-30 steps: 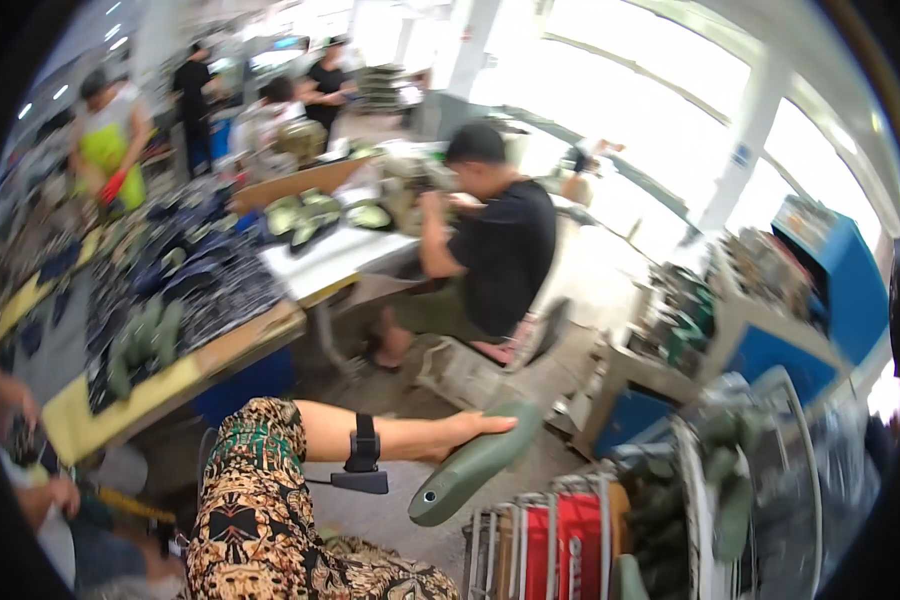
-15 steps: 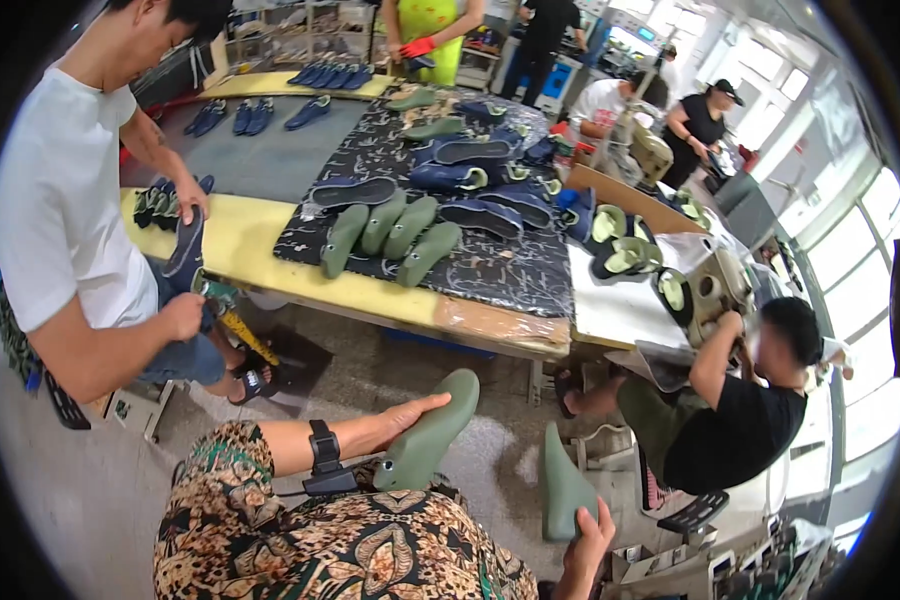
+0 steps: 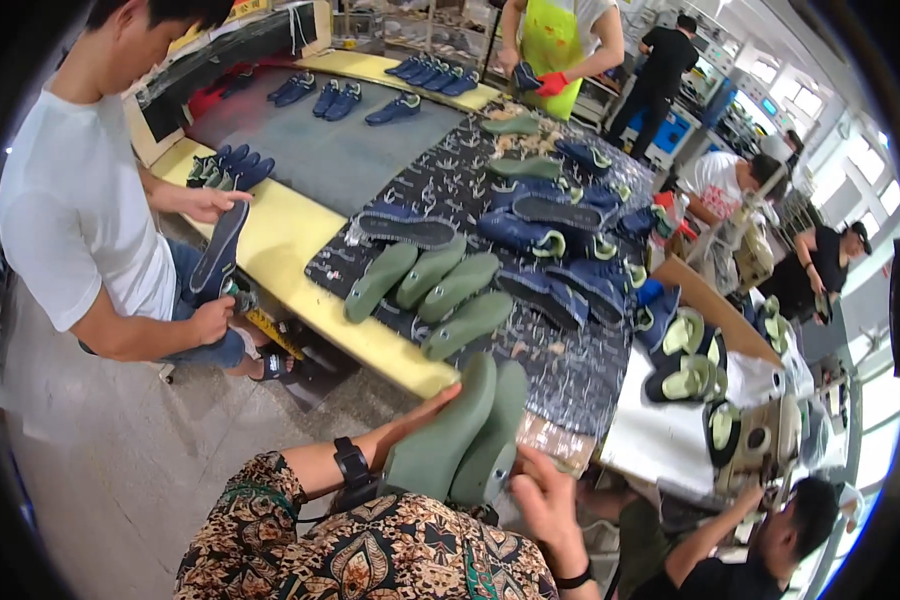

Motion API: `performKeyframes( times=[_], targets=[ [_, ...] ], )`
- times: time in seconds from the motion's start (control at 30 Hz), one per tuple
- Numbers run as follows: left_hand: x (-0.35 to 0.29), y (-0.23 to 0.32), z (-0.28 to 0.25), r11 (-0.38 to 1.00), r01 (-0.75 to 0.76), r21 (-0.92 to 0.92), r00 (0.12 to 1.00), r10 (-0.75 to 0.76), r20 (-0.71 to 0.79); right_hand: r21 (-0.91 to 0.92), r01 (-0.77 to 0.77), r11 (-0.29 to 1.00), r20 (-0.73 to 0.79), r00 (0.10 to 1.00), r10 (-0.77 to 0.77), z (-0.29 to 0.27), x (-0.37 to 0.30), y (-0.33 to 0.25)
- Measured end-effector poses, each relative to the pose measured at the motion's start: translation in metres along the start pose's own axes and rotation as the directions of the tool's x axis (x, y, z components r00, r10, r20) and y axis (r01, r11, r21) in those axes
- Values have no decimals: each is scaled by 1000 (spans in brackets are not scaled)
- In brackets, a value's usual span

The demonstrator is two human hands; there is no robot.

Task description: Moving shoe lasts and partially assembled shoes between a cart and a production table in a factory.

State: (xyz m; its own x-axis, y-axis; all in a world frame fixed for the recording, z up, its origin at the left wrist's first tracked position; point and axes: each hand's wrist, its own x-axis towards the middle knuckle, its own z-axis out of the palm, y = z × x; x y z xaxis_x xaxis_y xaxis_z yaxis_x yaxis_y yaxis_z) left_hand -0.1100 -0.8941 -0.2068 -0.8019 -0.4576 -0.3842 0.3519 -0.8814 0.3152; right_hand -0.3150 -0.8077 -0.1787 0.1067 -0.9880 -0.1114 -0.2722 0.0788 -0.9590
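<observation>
L hand [image 3: 422, 408] has L last [image 3: 440, 435], a green shoe form; its visible fingers press together along the last's outer side, the rest hidden behind. R hand [image 3: 545, 498] sits at approx 4 o'c of the pair, fingers bent, tips at the heel end of R last [image 3: 500, 410]; can't tell if they're pinching it or just touching. Both lasts stand close side by side, toes toward 12, heels toward 6, by the near edge of the work table [image 3: 370, 338]; no clear view of whether they touch it.

Status: the two are paired up but still at the hands, i.e. not laid down. Four green lasts [image 3: 458, 288] already lie grouped on the table's dark cover, approx 11–12 o'c of the pair, w/ navy shoes [image 3: 522, 233] beyond at 12–1. All six lasts look bare, no upper on any. Total qty left: can't tell.

Vs prev frame: R last is well apart from L last there, held low at 4 o'c; now they're together. Table group looks the same. Co-worker [image 3: 90, 205] at 10 o'c now has a finger extended by the shoe sole [image 3: 222, 245], vs gripping it there.
</observation>
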Motion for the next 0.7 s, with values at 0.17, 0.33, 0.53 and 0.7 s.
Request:
performKeyframes(
  times=[0.17,0.33,0.53,0.7],
  targets=[
    [71,39,30,990,82,115,996,-79,-35,-255,135,957,-105,980,-166,-107,130,18],
    [87,52,-3,994,101,48,983,-92,-158,20,-594,804,365,753,547,-148,208,49],
    [76,47,-68,943,-56,-327,977,-16,-213,568,-137,811,-195,935,295,-187,308,65],
    [70,56,-54,904,-264,-335,934,153,-324,581,191,791,-428,899,97,-251,450,61]
  ],
)
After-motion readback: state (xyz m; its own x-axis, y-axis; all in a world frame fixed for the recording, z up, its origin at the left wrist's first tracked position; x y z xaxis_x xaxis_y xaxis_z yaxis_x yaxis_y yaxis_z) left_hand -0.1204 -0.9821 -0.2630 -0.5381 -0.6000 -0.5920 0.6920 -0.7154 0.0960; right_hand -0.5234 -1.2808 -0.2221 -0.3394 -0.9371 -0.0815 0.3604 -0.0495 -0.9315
